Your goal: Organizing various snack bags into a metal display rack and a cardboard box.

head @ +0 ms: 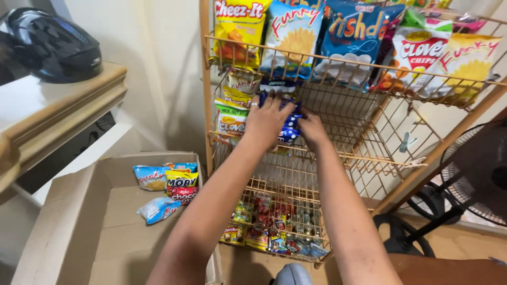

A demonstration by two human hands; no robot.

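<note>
Both my arms reach into the middle shelf of a tan wire rack (338,153). My left hand (266,119), a ring on one finger, presses flat against blue snack packets (289,131) standing in that shelf. My right hand (311,129) grips the same blue packets from the right side. Yellow and green snack bags (232,113) stand just left of my left hand. Large chip bags (296,37) fill the top shelf above. Small colourful packets (274,227) lie in the bottom shelf under my forearms.
An open cardboard box (68,221) on the floor at left holds several snack bags (169,184). A black helmet (53,45) rests on a wooden counter (63,113) at upper left. A black standing fan (470,174) is at right.
</note>
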